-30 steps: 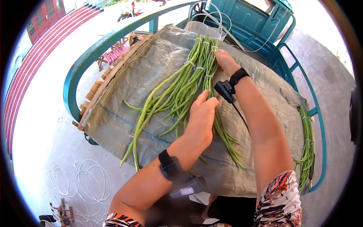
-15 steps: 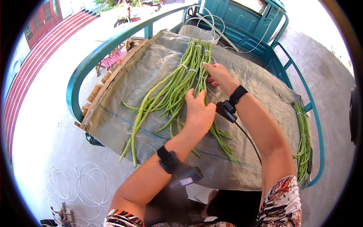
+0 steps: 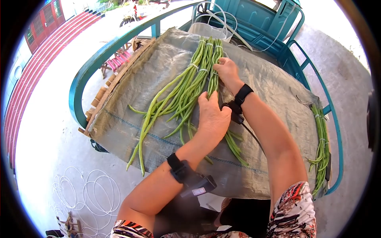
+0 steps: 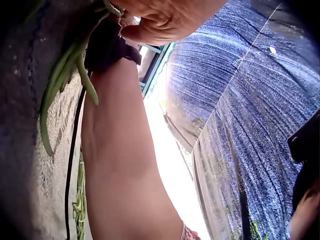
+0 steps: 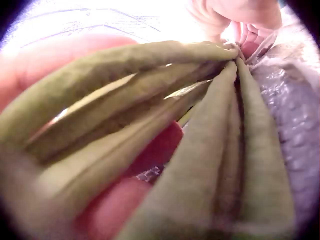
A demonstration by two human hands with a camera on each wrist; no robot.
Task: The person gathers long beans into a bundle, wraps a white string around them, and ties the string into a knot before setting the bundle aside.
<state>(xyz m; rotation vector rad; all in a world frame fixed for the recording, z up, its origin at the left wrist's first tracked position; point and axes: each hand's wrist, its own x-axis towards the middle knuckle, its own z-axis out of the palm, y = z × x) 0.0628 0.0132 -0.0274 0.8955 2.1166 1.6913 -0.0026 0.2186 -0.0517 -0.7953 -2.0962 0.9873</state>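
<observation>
Green yard-long beans [image 3: 174,93] lie fanned out on the grey sheet, gathered in tied bundles at their far ends. My left hand [image 3: 213,119] holds the rightmost bundle [image 3: 217,49] low down, its loose tails [image 3: 234,148] hanging out below the palm. Higher on that bundle, the fingers of my right hand [image 3: 228,73] grip it from the right side, just above a white tie. Close up in the right wrist view, bean pods [image 5: 200,145] spread from a narrow tied point, with fingertips [image 5: 122,205] showing behind them.
Another tied bean bundle [image 3: 319,146] lies at the sheet's right edge. The grey woven sheet [image 3: 258,119] covers a teal cargo bed with a curved rail [image 3: 77,85] at left. At the back stands a translucent bucket [image 3: 208,31] with a hose. White tubing [image 3: 95,190] coils on the ground.
My right hand has come down from the bundle's top end to its middle. The left hand has stayed low on the bundle.
</observation>
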